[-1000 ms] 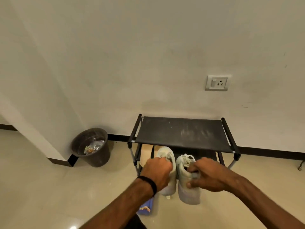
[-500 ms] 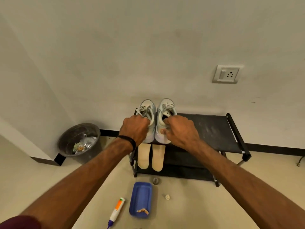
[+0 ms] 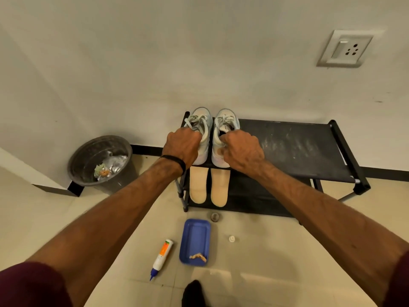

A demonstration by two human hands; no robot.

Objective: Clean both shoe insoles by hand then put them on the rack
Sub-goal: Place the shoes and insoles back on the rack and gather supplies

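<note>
Two pale grey-white lace-up sneakers stand side by side at the left end of the top shelf of a black metal-framed shoe rack [image 3: 292, 149], toes toward the wall. Left sneaker [image 3: 202, 127] and right sneaker [image 3: 225, 124] nearly touch along their inner sides; heels sit at the shelf's front edge.

Left hand [image 3: 182, 149], black band at the wrist, fingers curled over the heel collar of the left sneaker, gripping it. Right hand [image 3: 241, 149] likewise curled onto the collar of the right sneaker; fingertips go into the shoe opening and are hidden there. Both forearms stretched forward, dark red sleeves at the bottom corners of the view.

Two tan foam insoles lie on the lower shelf directly under the sneakers, at its left end, parallel, long axes pointing to the wall. Left insole [image 3: 198, 187] and right insole [image 3: 219, 188] close together with a narrow gap; their far ends are hidden under the top shelf.

Floor, front of rack: blue rectangular plastic tray [image 3: 194, 238] holding a small tan scrap [image 3: 198, 257] at its near end; white tube with orange label and blue nozzle [image 3: 161, 258] just left of the tray; small white cap [image 3: 231, 238] to the tray's right; small round dark object [image 3: 215, 216] near the rack's front left leg.

Dark round waste bin [image 3: 99, 162] with crumpled litter stands left of the rack, by the wall. White wall socket [image 3: 346, 49] upper right.
</note>
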